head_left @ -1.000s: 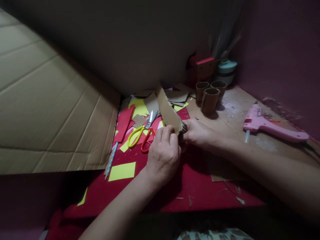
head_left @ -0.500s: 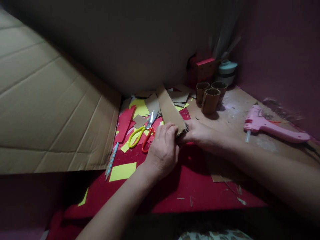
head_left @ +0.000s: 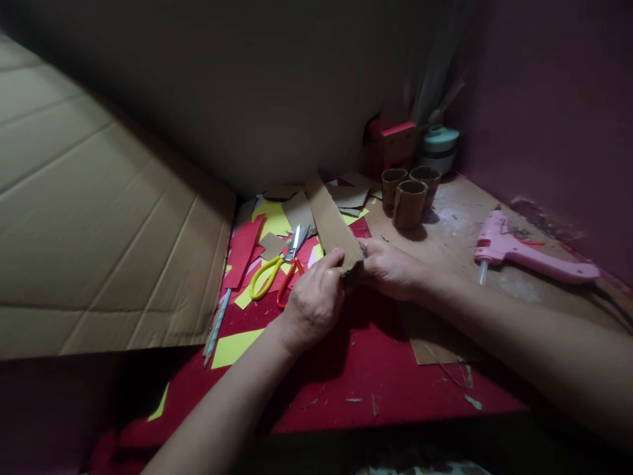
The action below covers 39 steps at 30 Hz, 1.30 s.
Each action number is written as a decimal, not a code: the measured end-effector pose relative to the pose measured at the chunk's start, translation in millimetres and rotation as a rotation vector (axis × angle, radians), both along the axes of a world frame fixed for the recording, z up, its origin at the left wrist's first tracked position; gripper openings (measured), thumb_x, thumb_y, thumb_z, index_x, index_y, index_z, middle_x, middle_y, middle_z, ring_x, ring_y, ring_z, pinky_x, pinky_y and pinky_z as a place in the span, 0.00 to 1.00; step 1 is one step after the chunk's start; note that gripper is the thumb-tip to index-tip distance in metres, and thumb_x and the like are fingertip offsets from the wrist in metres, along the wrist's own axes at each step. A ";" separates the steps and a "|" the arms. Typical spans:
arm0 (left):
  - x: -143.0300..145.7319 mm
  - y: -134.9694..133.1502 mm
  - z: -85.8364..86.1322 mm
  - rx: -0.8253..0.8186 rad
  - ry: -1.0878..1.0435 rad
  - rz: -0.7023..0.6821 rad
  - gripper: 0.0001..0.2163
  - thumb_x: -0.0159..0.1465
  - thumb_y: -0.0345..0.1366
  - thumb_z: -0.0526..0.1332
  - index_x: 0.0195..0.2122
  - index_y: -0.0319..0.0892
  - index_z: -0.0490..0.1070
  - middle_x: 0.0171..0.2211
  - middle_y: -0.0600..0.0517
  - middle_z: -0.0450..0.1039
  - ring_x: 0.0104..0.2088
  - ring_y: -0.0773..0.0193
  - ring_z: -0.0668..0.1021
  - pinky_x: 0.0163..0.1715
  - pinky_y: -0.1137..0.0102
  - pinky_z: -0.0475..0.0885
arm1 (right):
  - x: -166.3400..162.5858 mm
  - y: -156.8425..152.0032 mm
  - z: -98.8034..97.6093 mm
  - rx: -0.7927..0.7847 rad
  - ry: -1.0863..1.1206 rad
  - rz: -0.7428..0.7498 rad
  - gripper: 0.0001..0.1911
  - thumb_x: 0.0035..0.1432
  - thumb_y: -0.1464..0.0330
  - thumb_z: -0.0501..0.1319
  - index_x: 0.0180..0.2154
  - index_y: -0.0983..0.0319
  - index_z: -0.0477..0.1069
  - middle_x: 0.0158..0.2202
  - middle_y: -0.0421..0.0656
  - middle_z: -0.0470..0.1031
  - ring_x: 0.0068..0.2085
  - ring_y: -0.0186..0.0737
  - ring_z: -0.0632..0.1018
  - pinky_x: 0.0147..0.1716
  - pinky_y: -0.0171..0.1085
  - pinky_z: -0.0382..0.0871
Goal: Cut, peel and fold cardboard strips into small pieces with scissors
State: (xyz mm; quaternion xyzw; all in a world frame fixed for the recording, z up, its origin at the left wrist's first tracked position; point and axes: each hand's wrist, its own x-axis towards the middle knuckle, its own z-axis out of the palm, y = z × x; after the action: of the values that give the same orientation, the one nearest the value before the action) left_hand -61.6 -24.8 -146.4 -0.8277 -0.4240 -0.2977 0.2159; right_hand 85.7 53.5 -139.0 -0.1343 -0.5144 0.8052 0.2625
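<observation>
Both hands grip the near end of a long cardboard strip (head_left: 332,221), which slants away toward the back of the table. My left hand (head_left: 316,297) is closed on its left edge, thumb by the near corner. My right hand (head_left: 390,267) pinches the right edge; its fingertips are partly hidden beneath the strip. Left of the strip lie scissors (head_left: 289,260) with one yellow and one red handle, blades slightly apart. Around them are scraps of yellow paper (head_left: 271,218), red paper (head_left: 246,249) and a grey-brown cardboard piece (head_left: 299,212).
Three cardboard tubes (head_left: 410,206) stand at the back right, before a teal-lidded container (head_left: 440,146). A pink glue gun (head_left: 519,251) rests on the right. A large cardboard sheet (head_left: 113,231) leans at left. A striped pencil (head_left: 217,323) lies near a yellow paper rectangle (head_left: 237,348).
The view has shifted slightly, so things sit a little further left. The strip's near end is more exposed, and my fingers have shifted along its edges. Both hands still hold it.
</observation>
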 end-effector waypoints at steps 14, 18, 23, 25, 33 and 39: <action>0.8 -2.6 15.0 -0.203 -0.212 0.028 0.12 0.60 0.26 0.54 0.45 0.40 0.63 0.42 0.42 0.73 0.42 0.58 0.77 0.41 0.61 0.76 | 5.3 -4.0 11.4 0.142 -0.180 -0.038 0.16 0.38 0.81 0.57 0.33 0.63 0.71 0.26 0.40 0.72 0.26 0.35 0.70 0.27 0.33 0.65; 3.4 2.7 6.6 -0.155 -0.144 0.103 0.16 0.58 0.24 0.56 0.49 0.34 0.63 0.48 0.36 0.70 0.50 0.50 0.74 0.49 0.54 0.72 | 3.4 -7.6 9.3 0.192 -0.175 -0.037 0.06 0.46 0.78 0.57 0.27 0.62 0.65 0.23 0.37 0.68 0.24 0.31 0.69 0.24 0.31 0.62; -5.7 9.8 -3.6 -0.039 -0.040 0.069 0.13 0.62 0.23 0.52 0.48 0.31 0.65 0.48 0.31 0.72 0.49 0.50 0.77 0.44 0.57 0.76 | -2.4 -11.7 5.2 0.180 -0.273 -0.073 0.06 0.53 0.74 0.54 0.25 0.61 0.65 0.21 0.40 0.69 0.23 0.35 0.71 0.25 0.34 0.67; -9.2 9.8 -3.6 -0.050 -0.091 0.052 0.12 0.62 0.24 0.54 0.47 0.33 0.66 0.48 0.33 0.74 0.49 0.52 0.78 0.44 0.59 0.77 | -3.7 -12.6 5.7 0.141 -0.283 -0.109 0.05 0.54 0.73 0.55 0.28 0.61 0.68 0.22 0.41 0.70 0.23 0.36 0.71 0.26 0.36 0.69; -20.9 5.6 7.7 -0.307 -0.570 0.010 0.09 0.63 0.25 0.54 0.40 0.41 0.73 0.44 0.45 0.78 0.43 0.61 0.80 0.43 0.64 0.78 | -1.1 -9.2 3.9 0.190 -0.289 -0.123 0.08 0.56 0.72 0.54 0.36 0.62 0.71 0.24 0.42 0.72 0.26 0.39 0.74 0.31 0.39 0.70; -17.1 -1.2 10.6 -0.163 -0.288 -0.056 0.08 0.61 0.24 0.56 0.40 0.38 0.69 0.44 0.40 0.76 0.45 0.58 0.79 0.44 0.62 0.77 | 5.6 -0.1 6.8 0.121 -0.196 0.032 0.15 0.49 0.75 0.61 0.42 0.64 0.71 0.28 0.40 0.74 0.29 0.35 0.73 0.31 0.34 0.69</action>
State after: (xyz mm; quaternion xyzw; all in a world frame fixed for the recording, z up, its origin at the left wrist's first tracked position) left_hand -78.7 -26.1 -135.9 -0.8026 -0.4503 -0.3838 0.0765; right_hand 91.3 53.4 -132.2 -0.1880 -0.5872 0.7599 0.2058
